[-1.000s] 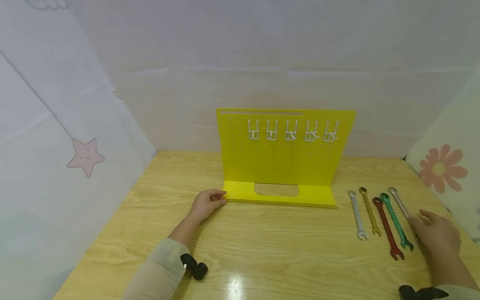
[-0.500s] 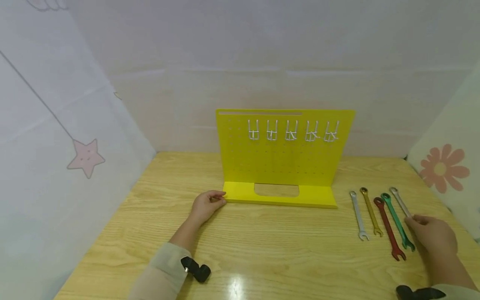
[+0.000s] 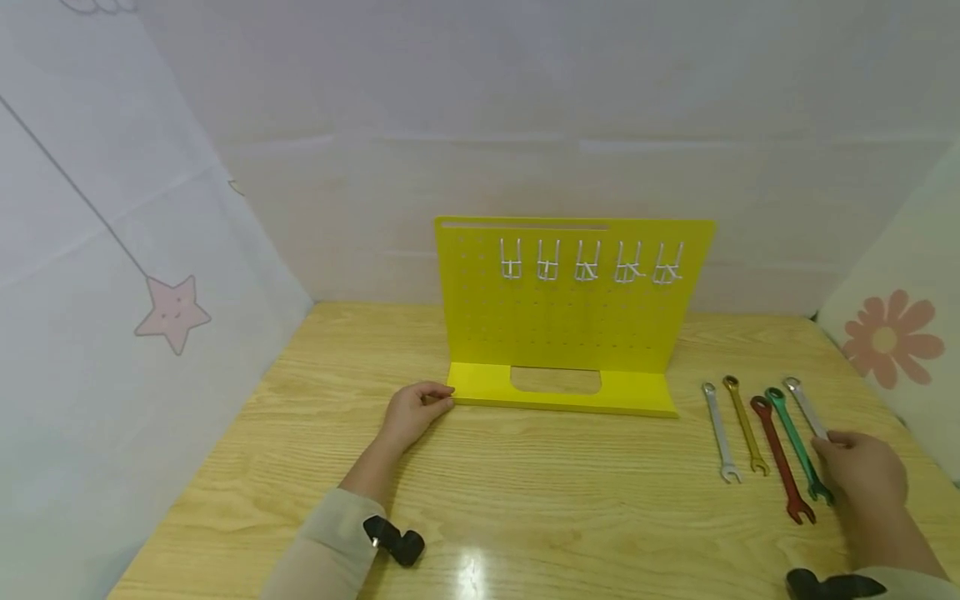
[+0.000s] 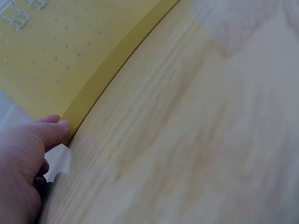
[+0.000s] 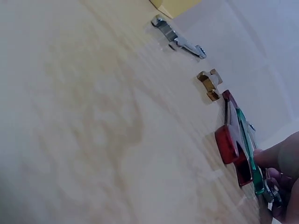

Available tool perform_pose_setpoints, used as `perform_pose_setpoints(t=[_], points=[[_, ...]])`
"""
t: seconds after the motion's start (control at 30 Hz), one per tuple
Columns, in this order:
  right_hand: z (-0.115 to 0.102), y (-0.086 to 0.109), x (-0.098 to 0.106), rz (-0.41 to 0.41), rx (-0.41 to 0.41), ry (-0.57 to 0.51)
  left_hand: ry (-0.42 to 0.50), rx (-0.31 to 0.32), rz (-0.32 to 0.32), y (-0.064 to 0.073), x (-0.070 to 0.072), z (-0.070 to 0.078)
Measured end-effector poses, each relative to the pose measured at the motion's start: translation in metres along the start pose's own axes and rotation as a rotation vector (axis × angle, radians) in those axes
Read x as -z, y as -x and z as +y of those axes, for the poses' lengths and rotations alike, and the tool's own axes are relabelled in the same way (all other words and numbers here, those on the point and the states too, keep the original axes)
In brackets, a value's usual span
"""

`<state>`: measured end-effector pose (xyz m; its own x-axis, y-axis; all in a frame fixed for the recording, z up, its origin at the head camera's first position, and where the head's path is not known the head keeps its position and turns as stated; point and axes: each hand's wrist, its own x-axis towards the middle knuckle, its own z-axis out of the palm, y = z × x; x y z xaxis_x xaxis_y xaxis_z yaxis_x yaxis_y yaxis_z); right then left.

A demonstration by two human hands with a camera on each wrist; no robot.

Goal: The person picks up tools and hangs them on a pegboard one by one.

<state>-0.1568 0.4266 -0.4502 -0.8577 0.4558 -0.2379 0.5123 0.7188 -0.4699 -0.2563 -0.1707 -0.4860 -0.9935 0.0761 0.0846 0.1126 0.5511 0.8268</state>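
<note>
My left hand (image 3: 411, 414) pinches the front left corner of a yellow pegboard stand (image 3: 555, 321), thumb at the front edge; the left wrist view shows the thumb (image 4: 55, 132) close up. At the table's right side, my right hand (image 3: 864, 468) grips the rightmost silver combination wrench (image 3: 807, 407) by its handle; the hand covers its lower end. Just left of it lies a green wrench (image 3: 793, 437), then a red one, the red wrench (image 3: 782, 458). Farther left are a gold wrench (image 3: 746, 423) and another silver wrench (image 3: 720, 433). In the right wrist view, fingers (image 5: 275, 156) overlap the green wrench.
Several white wire hooks (image 3: 587, 261) stand in a row across the pegboard's upper part. The wooden table (image 3: 570, 500) ends at a pale cloth backdrop (image 3: 360, 217) behind and on both sides. Black wrist cameras sit on both sleeves.
My right hand has come down from above the rightmost silver wrench and closed its fingers around the handle. My left hand has stayed at the pegboard corner. The head view has shifted slightly.
</note>
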Motion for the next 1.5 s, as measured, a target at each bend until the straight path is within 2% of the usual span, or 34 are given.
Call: perform_pose_setpoints(t=[0.2, 0.43, 0.5, 0.57, 0.73, 0.87, 1.0, 1.27, 1.37, 1.5], points=[[0.001, -0.001, 0.0, 0.021, -0.019, -0.07, -0.02, 0.005, -0.01, 0.002, 0.0, 0.005], [0.004, 0.001, 0.002, -0.032, -0.004, -0.133, -0.019, 0.014, -0.015, 0.003, 0.0, 0.008], [0.005, 0.003, 0.002, -0.034, 0.002, -0.181, -0.022, 0.02, -0.015, 0.003, 0.0, 0.007], [0.004, 0.004, 0.002, -0.019, -0.005, -0.237, -0.025, 0.023, -0.014, 0.003, 0.0, 0.007], [-0.002, 0.006, 0.001, 0.086, 0.014, -0.353, -0.032, 0.024, -0.012, 0.004, 0.0, 0.007], [-0.011, 0.008, -0.002, 0.098, 0.045, -0.492, -0.033, 0.019, -0.012, 0.004, 0.0, 0.006], [-0.025, 0.014, -0.005, 0.067, 0.104, -0.59, -0.033, 0.02, -0.009, 0.004, 0.0, 0.005], [-0.059, 0.025, -0.011, 0.012, 0.275, -0.565, -0.028, 0.029, -0.007, 0.005, 0.001, 0.005], [-0.069, 0.027, -0.016, -0.049, 0.309, -0.748, -0.025, 0.025, -0.009, 0.004, 0.001, 0.005], [-0.084, 0.028, -0.023, -0.1, 0.364, -0.919, -0.022, 0.023, -0.009, 0.003, 0.001, 0.004]])
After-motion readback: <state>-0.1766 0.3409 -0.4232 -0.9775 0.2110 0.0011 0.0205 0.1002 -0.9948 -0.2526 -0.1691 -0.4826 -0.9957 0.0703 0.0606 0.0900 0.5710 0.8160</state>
